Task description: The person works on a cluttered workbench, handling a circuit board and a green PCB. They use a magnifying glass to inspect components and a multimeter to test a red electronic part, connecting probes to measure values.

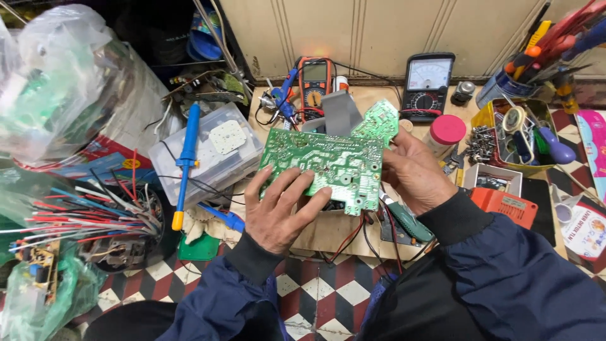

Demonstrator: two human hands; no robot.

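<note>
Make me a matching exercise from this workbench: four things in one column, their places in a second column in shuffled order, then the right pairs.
Things:
1. green circuit board
2. blue desoldering pump
3. analog meter
4. pink-lidded jar

Places:
A. upright against the back wall
B. lying across a clear plastic box
C. held between the left hand and right hand
D. just beyond the right hand, right of the board

Pairs: 1-C, 2-B, 3-A, 4-D

Both hands raised, left hand (278, 211) fingers spread, right hand (413, 173) seemingly curled.
</note>
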